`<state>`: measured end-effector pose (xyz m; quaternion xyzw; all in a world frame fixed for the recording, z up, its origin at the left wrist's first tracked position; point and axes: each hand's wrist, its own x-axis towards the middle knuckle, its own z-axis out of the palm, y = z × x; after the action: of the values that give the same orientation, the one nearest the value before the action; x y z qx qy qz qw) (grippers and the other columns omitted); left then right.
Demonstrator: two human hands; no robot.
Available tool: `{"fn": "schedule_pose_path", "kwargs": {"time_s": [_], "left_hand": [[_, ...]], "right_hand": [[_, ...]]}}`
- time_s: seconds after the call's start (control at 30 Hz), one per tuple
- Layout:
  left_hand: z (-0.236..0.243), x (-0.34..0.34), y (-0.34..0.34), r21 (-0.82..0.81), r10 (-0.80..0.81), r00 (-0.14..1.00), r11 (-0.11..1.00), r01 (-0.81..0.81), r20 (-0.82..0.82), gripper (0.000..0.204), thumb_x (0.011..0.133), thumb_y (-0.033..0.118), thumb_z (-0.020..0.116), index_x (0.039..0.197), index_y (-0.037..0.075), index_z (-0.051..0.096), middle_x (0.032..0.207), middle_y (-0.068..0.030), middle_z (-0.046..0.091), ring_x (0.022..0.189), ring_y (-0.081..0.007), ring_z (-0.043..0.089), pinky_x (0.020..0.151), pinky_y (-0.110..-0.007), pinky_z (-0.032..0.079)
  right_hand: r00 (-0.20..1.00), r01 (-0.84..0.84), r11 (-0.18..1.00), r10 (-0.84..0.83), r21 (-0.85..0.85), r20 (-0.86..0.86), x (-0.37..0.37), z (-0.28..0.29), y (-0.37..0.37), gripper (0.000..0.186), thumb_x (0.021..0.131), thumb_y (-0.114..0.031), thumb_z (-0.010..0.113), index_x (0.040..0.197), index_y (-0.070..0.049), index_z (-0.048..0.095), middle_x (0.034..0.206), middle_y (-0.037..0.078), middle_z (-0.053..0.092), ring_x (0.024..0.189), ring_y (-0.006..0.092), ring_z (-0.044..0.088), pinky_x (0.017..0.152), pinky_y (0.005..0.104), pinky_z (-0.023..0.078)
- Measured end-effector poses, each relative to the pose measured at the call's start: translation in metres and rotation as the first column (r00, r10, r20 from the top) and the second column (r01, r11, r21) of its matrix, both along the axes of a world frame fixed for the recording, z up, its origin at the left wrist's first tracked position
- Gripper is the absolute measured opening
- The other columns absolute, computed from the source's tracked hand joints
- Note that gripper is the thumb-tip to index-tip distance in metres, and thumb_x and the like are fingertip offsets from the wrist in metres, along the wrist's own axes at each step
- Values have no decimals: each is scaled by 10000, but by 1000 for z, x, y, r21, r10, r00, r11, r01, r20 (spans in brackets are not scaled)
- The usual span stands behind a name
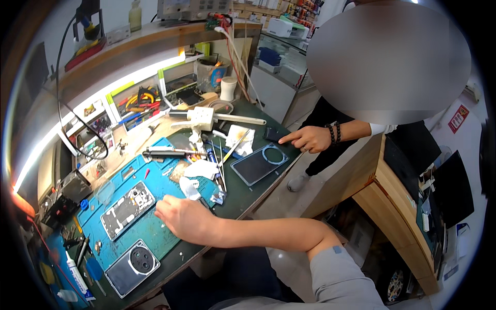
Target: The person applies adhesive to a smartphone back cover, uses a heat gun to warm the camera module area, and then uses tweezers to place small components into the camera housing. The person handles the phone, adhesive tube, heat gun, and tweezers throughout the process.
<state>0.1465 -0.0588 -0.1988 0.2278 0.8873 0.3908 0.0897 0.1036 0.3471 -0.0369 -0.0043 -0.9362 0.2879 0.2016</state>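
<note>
My right hand (182,217) reaches in over the blue repair mat (165,238), its fingers curled together. Whatever the fingertips may hold is hidden. Just left of them lies an opened phone (128,209) with its inner boards and camera parts bare. Nearer to me, a phone back cover (133,268) with a large round camera ring rests across the mat's edge. Crumpled white tissue (190,188) and a dark tool lie just beyond my hand. My left hand is out of view.
A co-worker's hand (310,138) points at a small dark phone (274,135) on the bench's far right. A phone case (260,165) lies near the bench edge. Screwdrivers (214,168), tweezers, a white tube (77,276) and a lit shelf of pliers (143,98) surround the mat.
</note>
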Motion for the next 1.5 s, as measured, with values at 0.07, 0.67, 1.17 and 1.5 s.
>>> {"fn": "schedule_pose_path", "kwargs": {"time_s": [0.07, 0.67, 1.17, 1.5], "left_hand": [[10, 2, 7, -35, -69, 991, 997, 65, -117, 237, 1020, 174, 621, 1145, -24, 655, 1072, -223, 668, 964, -354, 638, 852, -419, 511], [6, -8, 15, -35, -165, 984, 985, 168, 73, 188, 1023, 143, 623, 1059, -24, 702, 1038, -141, 687, 886, -257, 651, 737, -357, 530], [43, 7, 82, -18, -356, 924, 934, 357, -137, 273, 969, 63, 662, 1233, -4, 672, 1109, -201, 714, 1001, -365, 688, 893, -429, 551], [175, -12, 282, 373, -342, 794, 743, 556, -503, 407, 829, -62, 692, 1227, -18, 619, 1078, -169, 691, 1031, -306, 686, 904, -385, 533]], "right_hand": [[1000, -9, 1000, 9, 2, 23, 5, -1, 1, 135, 930, -46, 625, 1050, 1, 583, 962, 176, 590, 743, 364, 664, 672, 425, 571], [987, -100, 987, 83, -126, -135, 22, 4, 5, 183, 910, -36, 645, 1087, -4, 609, 1031, 134, 591, 810, 341, 671, 678, 397, 574], [533, 777, 467, -845, 423, -46, 153, 18, 180, 939, 713, -670, 815, 1285, 40, 587, 1115, 202, 662, 1075, 367, 627, 901, 442, 544], [887, 222, 618, -450, -754, -107, 160, 62, 157, 222, 1029, -158, 639, 1158, 22, 663, 916, -10, 663, 759, 59, 576, 711, 218, 473]]}}
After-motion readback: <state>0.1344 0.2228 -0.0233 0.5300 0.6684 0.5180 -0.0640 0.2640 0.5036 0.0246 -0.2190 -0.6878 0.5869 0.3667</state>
